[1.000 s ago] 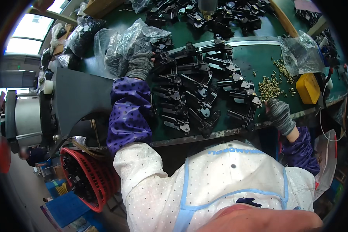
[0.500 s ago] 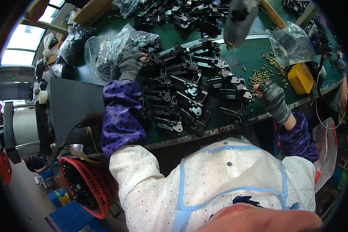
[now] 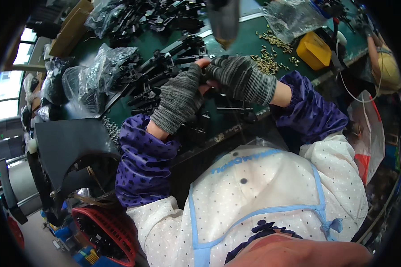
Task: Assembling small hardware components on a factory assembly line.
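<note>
Whereas they were well apart half a second ago, my left hand [image 3: 178, 99] and right hand [image 3: 241, 79] now meet over the green bench [image 3: 248, 34], fingers curled inward. Black metal parts [image 3: 146, 99] lie beneath and beside my fingers; the brass pins [image 3: 266, 62] lie just beyond my right hand. My gloves [image 3: 254, 81] cover many parts and my grip, so I cannot tell what, if anything, either hand holds.
</note>
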{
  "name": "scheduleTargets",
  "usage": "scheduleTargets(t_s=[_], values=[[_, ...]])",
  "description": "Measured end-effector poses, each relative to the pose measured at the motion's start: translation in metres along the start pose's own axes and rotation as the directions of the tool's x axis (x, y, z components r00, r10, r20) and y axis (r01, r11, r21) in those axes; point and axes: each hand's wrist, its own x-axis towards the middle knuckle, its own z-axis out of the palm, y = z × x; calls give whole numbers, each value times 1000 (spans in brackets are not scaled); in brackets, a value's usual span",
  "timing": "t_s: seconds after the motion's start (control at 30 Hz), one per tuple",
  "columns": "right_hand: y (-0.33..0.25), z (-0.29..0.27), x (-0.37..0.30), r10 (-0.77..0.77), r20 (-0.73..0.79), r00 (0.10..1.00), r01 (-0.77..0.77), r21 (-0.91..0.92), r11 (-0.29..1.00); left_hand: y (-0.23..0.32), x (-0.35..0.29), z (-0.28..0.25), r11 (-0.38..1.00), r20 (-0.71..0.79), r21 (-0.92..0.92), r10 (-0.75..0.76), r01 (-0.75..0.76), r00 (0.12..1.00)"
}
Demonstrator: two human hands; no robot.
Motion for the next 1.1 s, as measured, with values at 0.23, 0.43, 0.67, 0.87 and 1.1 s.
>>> scheduleTargets(t_s=[0.23, 0.43, 0.67, 0.87, 1.1], values=[[2, -17, -56, 540, 346, 767, -640, 470, 608, 17, -3, 58, 957, -319, 142, 286, -253, 904], [1, -31, -107, 516, 492, 701, -689, 654, 314, 15, -31, 86, 957, -120, -59, 276, -285, 954], [-4, -28, -96, 481, 665, 571, -792, 601, 108, 6, -32, 94, 947, -211, -77, 291, -312, 933], [-6, -16, -90, 445, 602, 663, -748, 504, 431, 5, -38, 91, 939, -193, -13, 335, -343, 922], [21, -25, -22, 271, -79, 959, -238, 288, 927, 19, -44, 91, 978, -252, -22, 193, -205, 948]])
